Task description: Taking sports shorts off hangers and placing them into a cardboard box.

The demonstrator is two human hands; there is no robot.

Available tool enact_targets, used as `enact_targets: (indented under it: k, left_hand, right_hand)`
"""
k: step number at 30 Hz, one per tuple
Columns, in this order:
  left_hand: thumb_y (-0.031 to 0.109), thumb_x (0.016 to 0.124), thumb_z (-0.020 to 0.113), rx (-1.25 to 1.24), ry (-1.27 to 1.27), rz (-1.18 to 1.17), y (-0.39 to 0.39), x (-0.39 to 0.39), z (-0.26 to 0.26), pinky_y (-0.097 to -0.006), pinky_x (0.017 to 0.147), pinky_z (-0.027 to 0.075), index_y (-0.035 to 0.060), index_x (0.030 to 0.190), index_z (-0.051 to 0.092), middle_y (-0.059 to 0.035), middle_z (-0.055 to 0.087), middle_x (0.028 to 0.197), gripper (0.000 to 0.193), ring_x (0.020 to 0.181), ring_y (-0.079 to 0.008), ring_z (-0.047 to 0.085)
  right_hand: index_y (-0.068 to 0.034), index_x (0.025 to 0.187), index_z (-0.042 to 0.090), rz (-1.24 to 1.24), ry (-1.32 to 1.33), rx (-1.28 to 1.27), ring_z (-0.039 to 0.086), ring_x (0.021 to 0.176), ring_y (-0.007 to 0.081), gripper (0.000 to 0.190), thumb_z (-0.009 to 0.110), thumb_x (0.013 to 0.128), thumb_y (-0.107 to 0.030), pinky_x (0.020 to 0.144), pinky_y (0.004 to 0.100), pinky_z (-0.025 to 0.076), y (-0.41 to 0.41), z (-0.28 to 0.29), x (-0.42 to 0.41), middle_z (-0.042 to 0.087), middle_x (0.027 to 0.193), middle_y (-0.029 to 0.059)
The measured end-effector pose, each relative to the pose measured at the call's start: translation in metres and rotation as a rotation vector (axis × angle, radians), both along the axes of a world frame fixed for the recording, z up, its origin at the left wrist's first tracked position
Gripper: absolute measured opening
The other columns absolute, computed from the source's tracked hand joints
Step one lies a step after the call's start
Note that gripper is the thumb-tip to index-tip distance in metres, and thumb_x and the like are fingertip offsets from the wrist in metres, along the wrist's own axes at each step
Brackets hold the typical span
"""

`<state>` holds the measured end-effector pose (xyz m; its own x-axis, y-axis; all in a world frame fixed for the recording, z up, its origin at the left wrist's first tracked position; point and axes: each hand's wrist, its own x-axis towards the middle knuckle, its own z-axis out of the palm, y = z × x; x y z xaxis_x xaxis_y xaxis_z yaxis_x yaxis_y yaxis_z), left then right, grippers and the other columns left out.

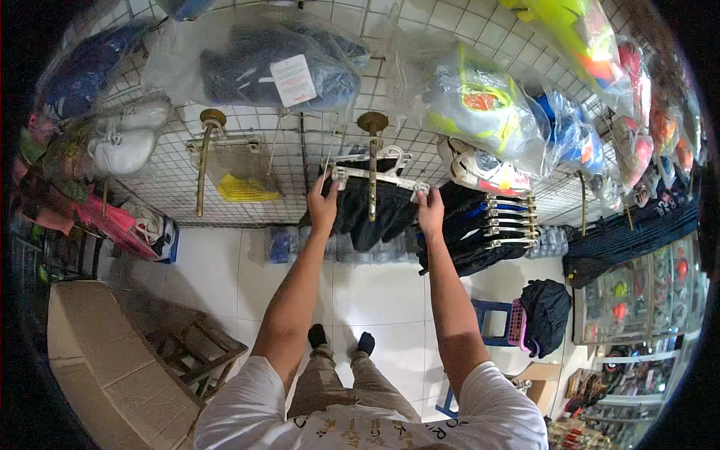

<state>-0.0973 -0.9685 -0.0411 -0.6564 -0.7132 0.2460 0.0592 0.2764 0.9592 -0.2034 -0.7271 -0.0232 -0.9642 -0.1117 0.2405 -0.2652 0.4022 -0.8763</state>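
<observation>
A white plastic clip hanger point(382, 178) spans the space between my two hands. My left hand point(322, 207) grips its left end clip, and my right hand point(431, 211) holds the clip at the right end. Dark cloth that looks like black shorts point(368, 216) hangs below the bar, its upper edge partly hidden. In front of the hanger, a metal display rod point(372, 180) sticks out from the wire grid wall point(287, 146). More white hanger parts show behind, close to the rod.
Several dark garments on clip hangers point(509, 222) hang to the right. Bagged shoes point(475, 104) line the wall above. On the floor stand a cardboard box point(107, 360), a wooden stool point(197, 351) and a blue stool point(492, 320) beside a pink basket point(517, 326) with black cloth.
</observation>
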Motion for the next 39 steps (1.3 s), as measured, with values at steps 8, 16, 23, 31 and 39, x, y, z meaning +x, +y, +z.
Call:
enact_targets:
  k: [8,16,23,31,39]
  left_hand:
    - [0.011,0.084,0.063,-0.006,-0.181,0.076,-0.04,0.001,-0.033,-0.0388,0.091,0.04,0.0026,0.118,0.047,-0.0129,0.055,0.111,0.039,0.103,-0.0272,0.053]
    - [0.011,0.08,0.065,-0.096,-0.285,-0.062,-0.015,0.067,-0.052,-0.0412,0.103,0.032,0.002,0.136,0.029,-0.0215,0.036,0.137,0.068,0.129,-0.0346,0.033]
    - [0.018,0.081,0.063,0.059,-0.633,-0.34,0.1,0.288,-0.158,-0.0394,0.087,0.045,0.0023,0.112,0.05,-0.0164,0.057,0.114,0.038,0.107,-0.0322,0.055]
    - [0.006,0.078,0.06,-0.132,-0.505,-0.5,0.236,0.382,-0.239,-0.0347,0.073,0.05,0.0003,0.098,0.058,-0.0144,0.065,0.093,0.021,0.086,-0.0255,0.064]
    - [0.008,0.081,0.056,-0.257,-0.697,-1.176,0.491,0.189,-0.094,-0.0319,0.073,0.05,0.0039,0.107,0.058,-0.0136,0.067,0.092,0.026,0.082,-0.0239,0.065]
  right_hand:
    - [0.002,0.126,0.039,0.161,-0.042,0.334,0.062,0.094,0.0357,0.045,0.056,0.088,-0.015,0.079,0.0387,0.048,-0.049,0.0,-0.007,0.061,0.097,0.0263]
    - [0.002,0.128,0.04,0.026,0.063,0.135,0.055,0.109,0.0335,0.048,0.056,0.084,-0.006,0.092,0.0345,0.042,0.027,-0.036,0.042,0.052,0.123,0.0229]
    - [-0.004,0.108,0.058,0.19,-0.522,0.43,0.061,0.092,0.0365,0.032,0.061,0.079,-0.018,0.08,0.0393,0.049,0.235,-0.138,0.266,0.064,0.094,0.0224]
    - [-0.01,0.098,0.063,0.499,-0.519,0.698,0.061,0.089,0.0336,0.024,0.058,0.078,-0.021,0.075,0.0413,0.05,0.479,-0.212,0.392,0.064,0.094,0.0149]
    - [0.004,0.107,0.059,-0.333,-0.703,-0.111,0.063,0.083,0.0205,0.031,0.04,0.083,0.002,0.074,0.0319,0.052,0.593,-0.177,0.425,0.065,0.096,0.0147]
